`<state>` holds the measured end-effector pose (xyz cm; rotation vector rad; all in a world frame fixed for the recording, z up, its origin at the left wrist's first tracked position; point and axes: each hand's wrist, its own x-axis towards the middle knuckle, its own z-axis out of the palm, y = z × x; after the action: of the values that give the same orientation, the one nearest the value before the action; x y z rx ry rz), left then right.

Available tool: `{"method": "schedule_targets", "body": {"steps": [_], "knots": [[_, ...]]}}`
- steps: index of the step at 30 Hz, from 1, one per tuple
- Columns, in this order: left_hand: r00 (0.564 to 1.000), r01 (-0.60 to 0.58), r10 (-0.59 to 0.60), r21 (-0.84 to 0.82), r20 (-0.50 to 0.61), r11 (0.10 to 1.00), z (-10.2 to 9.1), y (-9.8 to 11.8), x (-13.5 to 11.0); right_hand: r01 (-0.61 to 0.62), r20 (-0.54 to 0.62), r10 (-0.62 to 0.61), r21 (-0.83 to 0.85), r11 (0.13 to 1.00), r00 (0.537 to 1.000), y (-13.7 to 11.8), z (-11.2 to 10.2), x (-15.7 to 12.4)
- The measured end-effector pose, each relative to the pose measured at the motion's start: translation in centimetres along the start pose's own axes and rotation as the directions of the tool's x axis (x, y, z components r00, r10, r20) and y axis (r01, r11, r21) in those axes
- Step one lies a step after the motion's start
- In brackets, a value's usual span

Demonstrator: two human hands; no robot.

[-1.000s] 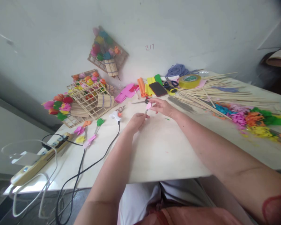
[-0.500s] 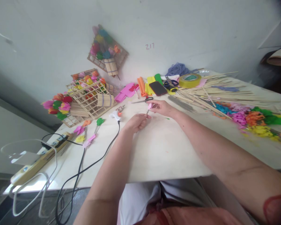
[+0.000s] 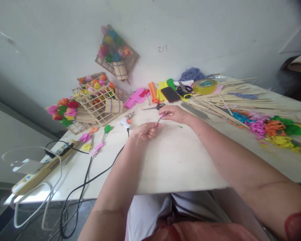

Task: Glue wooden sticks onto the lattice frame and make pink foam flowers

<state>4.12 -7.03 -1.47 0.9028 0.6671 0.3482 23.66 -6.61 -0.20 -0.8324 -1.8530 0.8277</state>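
Above the middle of the table, my left hand (image 3: 148,131) is closed in a pinch around the thin stem of a small pink paper flower (image 3: 162,116). The fingertips of my right hand (image 3: 175,114) are closed on the pink paper at the top of that stem, partly hiding it. Just behind the hands lies a pair of scissors (image 3: 155,107) with dark handles. Left of my left hand is a white glue gun (image 3: 124,123) with a black cord. Farther left lie several paper flowers (image 3: 107,129) on thin stems.
Lattice stick frames with paper flowers (image 3: 97,97) stand at the left; another hangs on the wall. A power strip (image 3: 43,167) with loose cables lies front left. At the back are a phone (image 3: 170,94), yellow tape (image 3: 204,86) and paper rolls. Sticks (image 3: 251,103) and coloured paper bunches (image 3: 274,127) cover the right.
My right fingers have closed more tightly around the pink paper, which now looks narrower. My left hand keeps its pinch on the stem. The whole view has shifted slightly.
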Motion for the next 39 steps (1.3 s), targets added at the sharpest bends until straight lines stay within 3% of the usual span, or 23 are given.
{"method": "schedule_targets", "body": {"steps": [4, 10, 17, 25, 31, 39], "knots": [[0.999, 0.006, -0.005, -0.027, 0.037, 1.000, 0.0, -0.1, 0.0, 0.038, 0.019, -0.037, -0.057, 0.998, 0.999, -0.6, -0.3, 0.0], [1.000, 0.010, -0.009, -0.024, 0.030, 1.000, 0.2, -0.2, -0.2, -0.012, 0.033, 0.016, -0.110, 0.994, 0.999, -1.3, -0.7, 0.0], [1.000, -0.007, 0.008, -0.010, 0.027, 1.000, 0.2, -0.2, -0.4, 0.075, 0.096, -0.058, -0.187, 0.979, 0.994, -0.9, -0.8, 0.5], [0.997, -0.051, 0.053, 0.025, -0.062, 0.998, -0.1, 0.1, -0.7, -0.032, 0.143, 0.056, -0.165, 0.986, 0.988, -0.8, -0.5, 2.5], [0.944, -0.167, 0.242, 0.306, -0.226, 0.937, 0.0, -0.3, -0.4, -0.074, 0.142, 0.099, -0.176, 0.982, 0.985, 0.0, -0.2, 3.1], [0.879, -0.162, 0.397, 0.618, -0.263, 0.769, 0.5, -0.5, -0.2, -0.172, 0.052, 0.185, -0.191, 0.966, 0.981, -0.7, 0.0, 2.8]]}}
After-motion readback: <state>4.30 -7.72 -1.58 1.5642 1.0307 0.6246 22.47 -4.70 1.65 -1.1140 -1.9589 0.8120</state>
